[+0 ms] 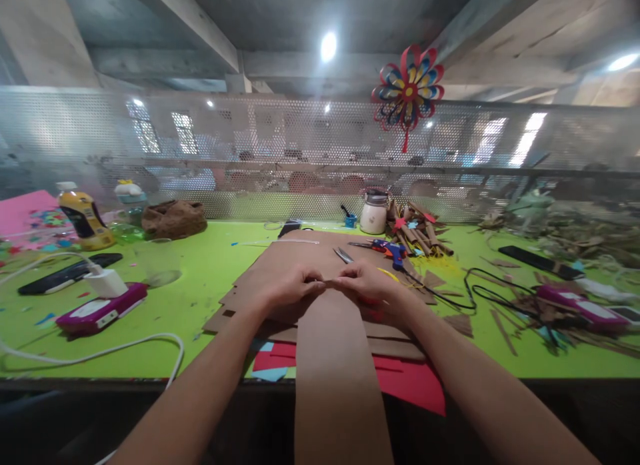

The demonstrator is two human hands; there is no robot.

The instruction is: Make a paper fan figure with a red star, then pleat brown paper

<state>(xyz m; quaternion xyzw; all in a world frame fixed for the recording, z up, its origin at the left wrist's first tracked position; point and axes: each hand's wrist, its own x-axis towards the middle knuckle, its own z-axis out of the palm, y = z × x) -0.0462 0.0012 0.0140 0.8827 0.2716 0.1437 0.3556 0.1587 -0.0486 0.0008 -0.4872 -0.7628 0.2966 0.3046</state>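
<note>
A long strip of brown cardboard (335, 365) runs from the near edge of the view up to my hands. My left hand (300, 285) pinches its far end on the left. On the right of that same end, my right hand (363, 282) pinches it too, and the edge looks bent or rolled between my fingertips. Below the hands lies a stack of brown cardboard sheets (280, 258), with red paper (413, 382) and light blue paper (270, 374) under its near side. Scissors (343, 255) and a blue glue gun (390, 250) rest just beyond my right hand.
Purple power strips (103, 310) (575, 305) sit left and right, with cords across the green table (200, 358). A clear cup (157, 262), a yellow bottle (83, 215), a white jar (374, 212) and rolled cardboard pieces (420, 232) stand farther back. A perforated screen (280, 145) rises behind.
</note>
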